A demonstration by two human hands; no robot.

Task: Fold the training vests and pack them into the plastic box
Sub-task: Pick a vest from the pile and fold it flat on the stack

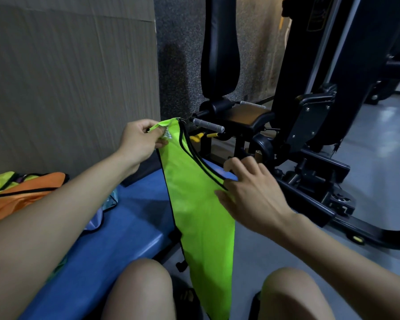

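Note:
A neon green training vest with black trim hangs lengthwise in front of me, its lower end falling between my knees. My left hand pinches the vest's top strap, held up above the blue bench. My right hand grips the vest's right edge by the black-trimmed armhole, thumb under the fabric. At the far left an orange vest and a yellow-green vest lie piled on the bench. No plastic box shows in this view.
A brown cardboard sheet leans against the wall behind the bench. A black gym machine with a seat, padded backrest and grey handles stands close on the right, its base spreading over the grey floor. My bare knees are at the bottom.

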